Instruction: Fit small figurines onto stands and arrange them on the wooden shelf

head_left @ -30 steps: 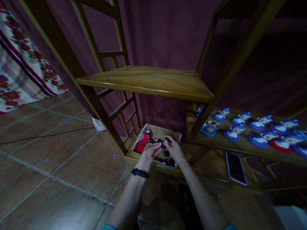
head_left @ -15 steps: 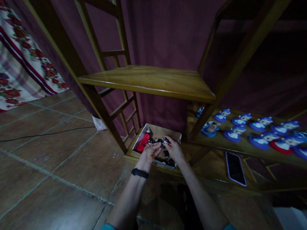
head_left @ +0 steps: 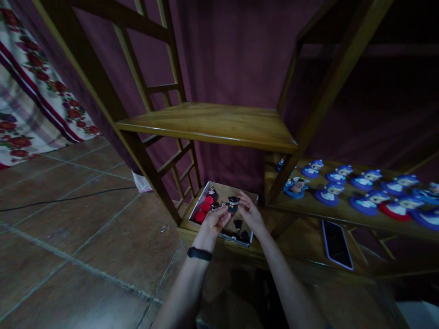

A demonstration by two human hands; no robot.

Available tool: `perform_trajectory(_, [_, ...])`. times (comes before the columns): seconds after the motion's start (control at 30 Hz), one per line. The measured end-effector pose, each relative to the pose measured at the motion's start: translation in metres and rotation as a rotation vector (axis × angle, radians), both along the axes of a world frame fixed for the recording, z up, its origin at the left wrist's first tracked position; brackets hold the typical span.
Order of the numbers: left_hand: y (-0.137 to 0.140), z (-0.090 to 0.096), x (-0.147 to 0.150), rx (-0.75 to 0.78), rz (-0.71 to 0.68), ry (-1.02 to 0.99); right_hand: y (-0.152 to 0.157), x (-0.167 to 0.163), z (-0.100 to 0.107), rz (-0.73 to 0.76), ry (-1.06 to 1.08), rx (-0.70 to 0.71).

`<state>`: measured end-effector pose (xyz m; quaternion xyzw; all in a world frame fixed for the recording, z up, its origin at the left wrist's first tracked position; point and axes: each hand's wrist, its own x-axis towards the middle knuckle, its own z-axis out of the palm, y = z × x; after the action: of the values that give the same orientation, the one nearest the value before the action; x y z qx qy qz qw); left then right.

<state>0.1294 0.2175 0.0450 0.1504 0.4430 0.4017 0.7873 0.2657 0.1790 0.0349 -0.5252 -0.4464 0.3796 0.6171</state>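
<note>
My left hand (head_left: 216,221) grips a small dark figurine (head_left: 233,204) with a round black base, holding it upright over a shallow cardboard box (head_left: 254,199). Just right of the figurine is my right hand (head_left: 250,213), its fingers apart and holding nothing. Inside the box, red round pieces (head_left: 200,216) lie along the left side. More black figurines (head_left: 238,224) lie in the box's right front part, and another (head_left: 212,192) is at the back left corner. My left hand hides part of the box's middle.
The box sits on the low board of a wooden shelf unit, below a higher shelf board (head_left: 209,119). Rows of blue and white figurines (head_left: 329,193) stand on the shelf at right. A phone (head_left: 337,244) lies below them. A cable (head_left: 68,198) crosses the tiled floor.
My right hand has let go of the figurine and drawn slightly away to the right, fingers spread. The figurine stays in my left hand. The camera view has shifted slightly.
</note>
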Motion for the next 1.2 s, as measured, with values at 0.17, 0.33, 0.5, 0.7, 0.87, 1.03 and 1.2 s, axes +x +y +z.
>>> perform_trajectory(0.17, [-0.002, 0.004, 0.0, -0.014, 0.0, -0.016, 0.002, 0.002, -0.003, -0.031, -0.023, -0.089])
perform_trajectory(0.33, [-0.007, 0.005, 0.0, 0.033, -0.03, -0.04, 0.002, -0.003, -0.003, 0.054, 0.054, -0.174])
perform_trajectory(0.5, [-0.012, 0.005, 0.0, 0.119, -0.037, 0.01, 0.001, -0.007, -0.005, 0.068, 0.17, -0.2])
perform_trajectory(0.7, [-0.016, 0.006, -0.006, 0.224, -0.071, 0.065, -0.003, -0.009, -0.006, 0.045, 0.085, -0.17])
perform_trajectory(0.87, [-0.022, 0.005, -0.009, 0.384, -0.11, 0.124, -0.004, -0.011, -0.005, 0.053, 0.094, -0.165])
perform_trajectory(1.03, [-0.027, -0.001, -0.009, 0.573, -0.142, 0.307, -0.007, -0.012, -0.002, 0.114, 0.092, -0.196])
perform_trajectory(1.2, [-0.033, 0.003, -0.011, 0.66, -0.183, 0.464, -0.016, -0.013, 0.011, 0.18, 0.122, -0.198])
